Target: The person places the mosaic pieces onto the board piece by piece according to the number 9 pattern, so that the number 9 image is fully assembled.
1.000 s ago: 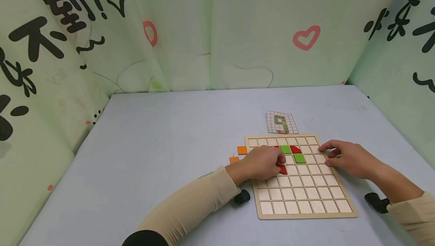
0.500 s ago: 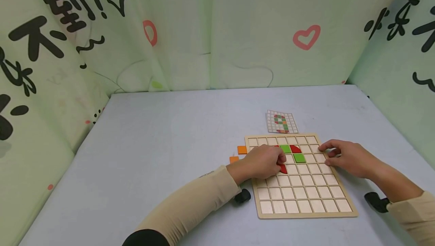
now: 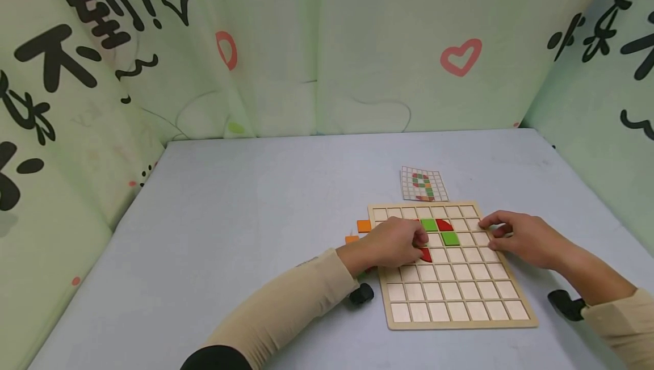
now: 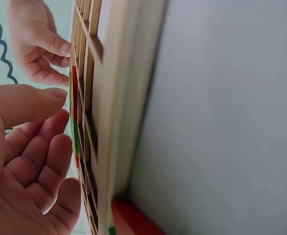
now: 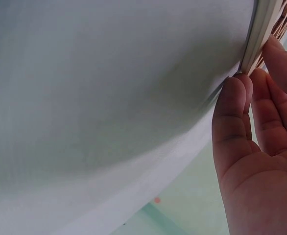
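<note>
Left hand curls loosely over, right hand grips, the pale, square-gridded wooden board.

Surface: pale, bluish-white. Pale green cloth stands behind the far edge and along both the left and right edges; vertical folds visible. Print: red heart outline above the far edge, right half; second red outline, distorted by a fold, nearer the far-left corner. Green spot just above the far edge. Large black characters beyond the left edge; black wavy line beyond the right.
</note>
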Demonstrator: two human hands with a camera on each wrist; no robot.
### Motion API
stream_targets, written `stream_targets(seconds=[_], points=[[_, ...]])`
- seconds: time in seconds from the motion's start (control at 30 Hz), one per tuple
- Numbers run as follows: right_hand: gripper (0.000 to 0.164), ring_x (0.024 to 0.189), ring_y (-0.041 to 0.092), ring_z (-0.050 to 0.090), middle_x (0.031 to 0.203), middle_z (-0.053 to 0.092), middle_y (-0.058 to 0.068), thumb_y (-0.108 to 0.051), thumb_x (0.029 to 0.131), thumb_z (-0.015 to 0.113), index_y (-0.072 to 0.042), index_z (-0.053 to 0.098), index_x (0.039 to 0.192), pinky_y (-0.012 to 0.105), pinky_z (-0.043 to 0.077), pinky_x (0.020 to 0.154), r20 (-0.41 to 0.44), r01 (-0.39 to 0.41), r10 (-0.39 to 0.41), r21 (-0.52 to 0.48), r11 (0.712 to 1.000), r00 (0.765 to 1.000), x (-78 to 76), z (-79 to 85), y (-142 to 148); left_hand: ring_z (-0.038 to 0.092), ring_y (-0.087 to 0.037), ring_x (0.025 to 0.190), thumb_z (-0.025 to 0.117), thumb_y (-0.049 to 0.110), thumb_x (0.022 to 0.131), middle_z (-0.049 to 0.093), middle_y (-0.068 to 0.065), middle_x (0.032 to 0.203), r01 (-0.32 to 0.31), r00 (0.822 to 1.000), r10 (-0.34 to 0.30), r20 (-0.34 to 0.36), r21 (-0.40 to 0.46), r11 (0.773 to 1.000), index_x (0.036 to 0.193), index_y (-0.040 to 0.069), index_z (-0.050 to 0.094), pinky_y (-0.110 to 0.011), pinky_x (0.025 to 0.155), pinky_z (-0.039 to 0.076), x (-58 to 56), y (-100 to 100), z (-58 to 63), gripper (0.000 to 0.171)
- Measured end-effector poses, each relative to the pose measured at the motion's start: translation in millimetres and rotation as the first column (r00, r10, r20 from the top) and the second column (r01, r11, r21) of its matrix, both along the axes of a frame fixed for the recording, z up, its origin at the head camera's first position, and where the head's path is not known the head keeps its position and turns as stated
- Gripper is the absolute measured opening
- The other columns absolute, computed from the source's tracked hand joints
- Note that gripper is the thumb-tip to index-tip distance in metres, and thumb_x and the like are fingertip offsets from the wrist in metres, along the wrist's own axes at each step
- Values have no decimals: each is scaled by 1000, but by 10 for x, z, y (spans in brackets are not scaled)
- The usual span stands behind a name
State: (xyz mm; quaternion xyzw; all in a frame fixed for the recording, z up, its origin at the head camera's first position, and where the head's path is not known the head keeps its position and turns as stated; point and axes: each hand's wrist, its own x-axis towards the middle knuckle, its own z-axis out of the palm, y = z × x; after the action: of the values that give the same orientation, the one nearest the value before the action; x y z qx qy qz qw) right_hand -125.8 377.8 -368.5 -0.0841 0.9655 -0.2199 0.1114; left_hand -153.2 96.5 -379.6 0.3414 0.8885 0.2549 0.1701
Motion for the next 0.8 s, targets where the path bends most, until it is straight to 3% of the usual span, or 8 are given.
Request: stream_targets(seconds=[0.37, 0.6, 0.8], points=[[36, 99, 39, 61, 103, 66, 18, -11, 87, 75, 1, 62, 118, 46, 48, 76, 8, 15, -15, 5, 1000, 1000, -1, 5, -4, 55, 1, 86, 69, 13, 93, 64, 14, 99, -37, 999, 36, 30, 11, 999, 115, 15, 68, -11, 76, 43, -41, -157, 96, 22], [36, 99, 39, 60, 103, 66, 18, -11, 87, 75, 1, 62, 118, 44, 48, 75, 12, 16, -16, 1, 1000, 1000, 0, -6, -3, 56, -2, 88, 73, 15, 92, 66, 12, 98, -54, 999, 53, 10, 10, 999, 112, 14, 68, -12, 80, 44, -78, -279, 97, 21], [37, 98, 39, 61, 103, 66, 18, -11, 86, 76, 1, 62, 118, 45, 48, 75, 11, 16, -16, 6, 1000, 1000, -4, -8, -2, 56, -5, 92, 70, 12, 93, 66, 10, 101, -86, 995, 85, 44, 24, 996, 113, 13, 68, -14, 80, 45, -117, -432, 110, 20]])
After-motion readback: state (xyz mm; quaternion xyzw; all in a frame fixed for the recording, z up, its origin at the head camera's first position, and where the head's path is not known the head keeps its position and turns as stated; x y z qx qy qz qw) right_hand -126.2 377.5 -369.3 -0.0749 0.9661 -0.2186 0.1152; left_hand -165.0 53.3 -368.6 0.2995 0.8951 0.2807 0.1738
